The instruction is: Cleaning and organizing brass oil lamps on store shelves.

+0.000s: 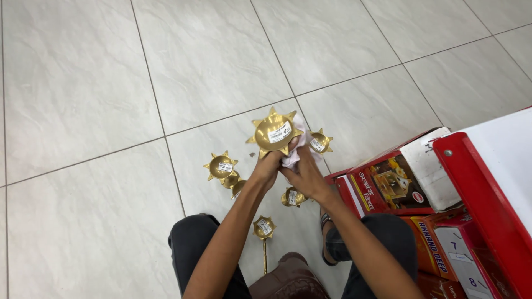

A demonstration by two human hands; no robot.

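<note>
Leftmost, on the pale grey tiled floor, stands a small star-rimmed brass oil lamp with a white sticker in its bowl, two smaller brass lamp cups crowded just beside it; nearer the person's dark-trousered knees a slender brass lamp on a long stem lies on the tile; above these the left hand is closed around the underside of a large star-rimmed brass lamp bowl, lifted clear of the floor and tipped toward the camera; the right hand is clamped on a pale pink cloth pressed against that bowl's right edge; below the hands sits another small brass cup; just right of the cloth stands a further small star-rimmed lamp; farther right lie red cardboard boxes, and beyond them a red-framed white panel.
</note>
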